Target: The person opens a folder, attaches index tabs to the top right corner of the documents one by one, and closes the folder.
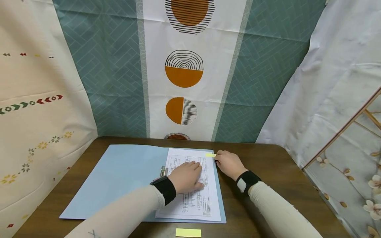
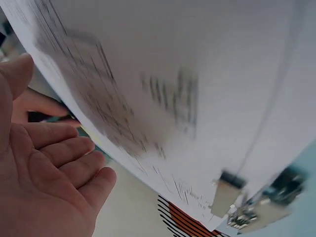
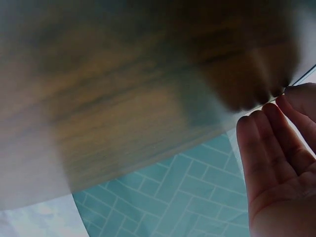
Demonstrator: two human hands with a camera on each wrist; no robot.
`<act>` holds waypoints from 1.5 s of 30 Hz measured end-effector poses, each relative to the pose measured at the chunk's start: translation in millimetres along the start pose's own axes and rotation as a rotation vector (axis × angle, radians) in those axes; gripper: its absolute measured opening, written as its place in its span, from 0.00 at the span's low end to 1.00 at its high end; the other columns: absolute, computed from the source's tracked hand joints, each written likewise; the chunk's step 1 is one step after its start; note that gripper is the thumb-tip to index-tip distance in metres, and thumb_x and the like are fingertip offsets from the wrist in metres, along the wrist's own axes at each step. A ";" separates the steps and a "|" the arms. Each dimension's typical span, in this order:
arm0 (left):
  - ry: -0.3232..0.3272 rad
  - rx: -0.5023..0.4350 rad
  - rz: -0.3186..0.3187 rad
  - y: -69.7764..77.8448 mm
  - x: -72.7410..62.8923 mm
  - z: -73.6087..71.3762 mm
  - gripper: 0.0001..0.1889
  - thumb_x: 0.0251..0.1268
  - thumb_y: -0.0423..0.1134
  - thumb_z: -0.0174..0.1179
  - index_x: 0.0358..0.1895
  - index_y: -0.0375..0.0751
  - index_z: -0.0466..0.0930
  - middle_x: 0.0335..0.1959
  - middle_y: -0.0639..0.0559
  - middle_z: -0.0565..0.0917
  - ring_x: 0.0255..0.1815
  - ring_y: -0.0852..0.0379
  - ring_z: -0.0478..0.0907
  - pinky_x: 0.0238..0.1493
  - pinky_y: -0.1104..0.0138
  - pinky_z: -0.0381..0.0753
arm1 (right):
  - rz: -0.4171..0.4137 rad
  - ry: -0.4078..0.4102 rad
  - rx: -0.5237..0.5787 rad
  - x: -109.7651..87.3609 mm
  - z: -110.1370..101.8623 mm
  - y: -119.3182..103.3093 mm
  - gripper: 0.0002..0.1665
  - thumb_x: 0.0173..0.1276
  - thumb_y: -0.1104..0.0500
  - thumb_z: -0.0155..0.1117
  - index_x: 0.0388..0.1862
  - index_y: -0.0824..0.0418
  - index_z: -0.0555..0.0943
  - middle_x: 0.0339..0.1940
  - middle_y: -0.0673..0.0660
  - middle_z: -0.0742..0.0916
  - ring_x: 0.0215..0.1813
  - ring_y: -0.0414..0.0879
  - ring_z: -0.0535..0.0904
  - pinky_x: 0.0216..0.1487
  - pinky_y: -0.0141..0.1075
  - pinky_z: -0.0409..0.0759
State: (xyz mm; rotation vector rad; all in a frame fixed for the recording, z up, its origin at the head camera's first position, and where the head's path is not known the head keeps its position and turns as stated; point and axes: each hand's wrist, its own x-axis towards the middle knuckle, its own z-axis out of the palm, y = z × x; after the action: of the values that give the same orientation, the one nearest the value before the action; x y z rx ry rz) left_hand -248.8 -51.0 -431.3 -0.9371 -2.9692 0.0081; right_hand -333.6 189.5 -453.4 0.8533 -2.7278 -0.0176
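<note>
A light blue folder (image 1: 116,178) lies opened out on the table, with printed sheets of technical drawings (image 1: 212,198) in its right half. My left hand (image 1: 186,177) spreads over the middle of the top sheet, fingers extended and apart in the left wrist view. A yellow sticky note (image 1: 210,155) projects from the sheet's upper right edge. At that note's outer end, my right hand (image 1: 230,163) pinches it between thumb and fingertips. The metal clip (image 1: 162,172) at the folder's spine is partly hidden by my left wrist.
A yellow sticky-note pad (image 1: 188,232) lies near the front of the brown wooden table (image 1: 256,148), below the folder. Patterned cloths hang behind the table and on both sides. Both wrists wear black bands.
</note>
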 end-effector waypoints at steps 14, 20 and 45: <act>-0.029 -0.095 0.087 13.2 -43.6 -4.8 0.41 0.74 0.65 0.68 0.79 0.40 0.76 0.79 0.48 0.78 0.82 0.50 0.71 0.81 0.57 0.68 | -0.061 -0.020 0.028 -28.6 -12.6 -12.2 0.11 0.70 0.62 0.82 0.50 0.57 0.95 0.46 0.52 0.91 0.46 0.47 0.87 0.54 0.43 0.90; -0.031 -0.110 0.164 21.3 -62.2 -5.1 0.41 0.71 0.65 0.71 0.78 0.44 0.78 0.77 0.52 0.79 0.80 0.54 0.74 0.79 0.59 0.71 | -0.119 -0.005 0.055 -47.4 -21.6 -20.0 0.10 0.68 0.63 0.84 0.48 0.58 0.95 0.46 0.51 0.90 0.44 0.46 0.86 0.52 0.40 0.90; -0.002 -0.144 0.269 23.8 -81.3 5.1 0.23 0.76 0.56 0.72 0.65 0.48 0.87 0.66 0.58 0.87 0.66 0.62 0.83 0.69 0.63 0.81 | -0.245 -0.083 0.191 -116.6 -52.0 -50.5 0.11 0.67 0.62 0.84 0.48 0.54 0.95 0.50 0.47 0.91 0.46 0.40 0.87 0.52 0.37 0.90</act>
State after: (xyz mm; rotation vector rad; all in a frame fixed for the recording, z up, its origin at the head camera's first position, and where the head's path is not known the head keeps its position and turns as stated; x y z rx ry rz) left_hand -168.8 -78.2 -438.8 -1.3462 -2.8516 -0.2004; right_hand -199.9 216.8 -439.0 1.2624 -2.7147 0.1633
